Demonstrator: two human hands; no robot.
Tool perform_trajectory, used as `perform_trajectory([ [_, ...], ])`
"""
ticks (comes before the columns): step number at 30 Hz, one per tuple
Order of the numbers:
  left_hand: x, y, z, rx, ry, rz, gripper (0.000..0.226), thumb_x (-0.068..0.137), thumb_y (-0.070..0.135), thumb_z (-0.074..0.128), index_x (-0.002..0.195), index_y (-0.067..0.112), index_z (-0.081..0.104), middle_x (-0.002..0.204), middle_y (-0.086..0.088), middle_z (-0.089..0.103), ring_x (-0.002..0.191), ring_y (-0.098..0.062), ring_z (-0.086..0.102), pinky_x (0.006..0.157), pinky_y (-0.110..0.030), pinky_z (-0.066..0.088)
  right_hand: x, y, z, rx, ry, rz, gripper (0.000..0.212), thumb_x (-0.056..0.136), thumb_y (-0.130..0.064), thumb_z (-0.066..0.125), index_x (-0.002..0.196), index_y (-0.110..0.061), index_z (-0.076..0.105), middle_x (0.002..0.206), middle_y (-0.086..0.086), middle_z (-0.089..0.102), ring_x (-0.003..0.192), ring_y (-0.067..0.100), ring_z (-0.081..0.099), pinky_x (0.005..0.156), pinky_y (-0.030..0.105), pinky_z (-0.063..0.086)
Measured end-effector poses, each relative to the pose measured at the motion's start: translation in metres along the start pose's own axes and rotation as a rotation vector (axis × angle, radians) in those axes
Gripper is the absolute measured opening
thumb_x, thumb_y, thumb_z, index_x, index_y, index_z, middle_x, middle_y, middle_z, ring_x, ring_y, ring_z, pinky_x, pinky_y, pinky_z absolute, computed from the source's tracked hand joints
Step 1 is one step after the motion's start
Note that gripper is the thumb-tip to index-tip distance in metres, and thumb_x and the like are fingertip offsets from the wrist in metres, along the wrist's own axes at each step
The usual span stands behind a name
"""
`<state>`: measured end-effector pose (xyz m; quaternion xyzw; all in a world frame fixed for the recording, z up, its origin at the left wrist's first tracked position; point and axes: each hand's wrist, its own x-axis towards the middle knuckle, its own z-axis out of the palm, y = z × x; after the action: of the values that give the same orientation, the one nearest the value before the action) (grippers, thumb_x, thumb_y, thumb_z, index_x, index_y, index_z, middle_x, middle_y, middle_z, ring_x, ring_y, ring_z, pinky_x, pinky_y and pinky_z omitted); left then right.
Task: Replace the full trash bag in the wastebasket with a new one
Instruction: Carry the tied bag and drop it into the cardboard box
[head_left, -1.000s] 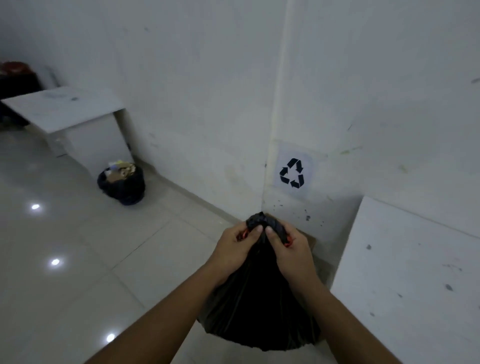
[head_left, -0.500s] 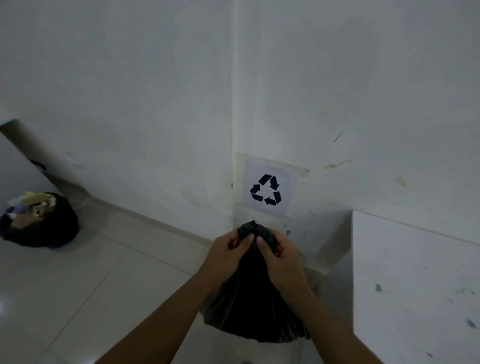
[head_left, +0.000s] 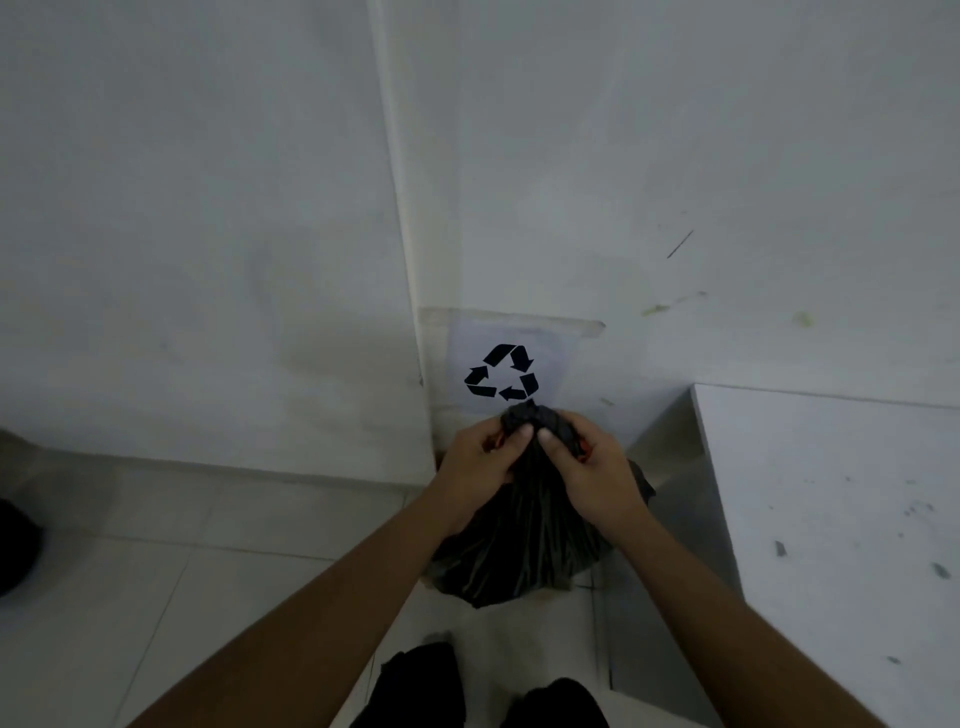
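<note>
Under both hands (head_left: 540, 462), trash bag (head_left: 524, 545) hides wastebasket.

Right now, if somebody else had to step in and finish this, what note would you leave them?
Left hand and right hand: both pinch the gathered neck of the black trash bag, low in the corner below the recycling sign.
Done: the bag's mouth is bunched shut; whether it is knotted cannot be told.
Left: finish the tie, carry the bag off, fit a new one. The wastebasket itself is hidden, and no fresh bag is in view.
</note>
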<state>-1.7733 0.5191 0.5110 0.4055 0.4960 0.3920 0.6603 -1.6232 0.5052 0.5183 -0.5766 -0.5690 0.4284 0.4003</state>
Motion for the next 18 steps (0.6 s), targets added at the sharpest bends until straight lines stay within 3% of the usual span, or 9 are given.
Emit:
perform_trajectory([
  [6,0.052,-0.002,-0.015,0.076,-0.082,-0.058,0.031,0.092,0.027,0.063,0.121,0.016,0.066,0.112,-0.006,0.072,0.106,-0.019,0.068,0.094,-0.04,0.055,0.034,0.016,0.008,-0.034,0.082,0.043,0.02,0.096,-0.014,0.059,0.115,-0.021,0.062,0.099,-0.018,0.065,0.087,-0.016,0.061,0.075,0.003,0.044],
  [10,0.081,-0.013,-0.024,0.095,-0.092,-0.097,0.033,0.093,0.023,0.062,0.126,0.017,0.063,0.115,-0.005,0.07,0.108,-0.018,0.066,0.092,-0.035,0.055,0.058,0.041,0.017,-0.063,0.064,0.069,0.023,0.097,-0.016,0.058,0.119,-0.014,0.062,0.101,-0.014,0.066,0.092,-0.012,0.061,0.079,0.006,0.045],
  [13,0.099,-0.025,-0.03,0.087,-0.084,-0.138,0.035,0.094,0.021,0.061,0.128,0.018,0.061,0.119,-0.005,0.069,0.11,-0.016,0.065,0.093,-0.033,0.054,0.07,0.063,0.027,-0.06,0.06,0.098,0.021,0.098,-0.018,0.057,0.118,-0.019,0.062,0.104,-0.005,0.067,0.097,-0.002,0.062,0.086,0.015,0.048],
  [18,0.116,-0.054,-0.041,0.082,-0.042,-0.209,0.031,0.093,0.018,0.063,0.123,0.019,0.064,0.119,-0.005,0.068,0.11,-0.016,0.064,0.094,-0.032,0.054,0.081,0.099,0.046,-0.038,0.013,0.174,0.02,0.098,-0.018,0.057,0.116,-0.026,0.06,0.102,-0.019,0.064,0.094,-0.012,0.061,0.082,0.007,0.046],
])
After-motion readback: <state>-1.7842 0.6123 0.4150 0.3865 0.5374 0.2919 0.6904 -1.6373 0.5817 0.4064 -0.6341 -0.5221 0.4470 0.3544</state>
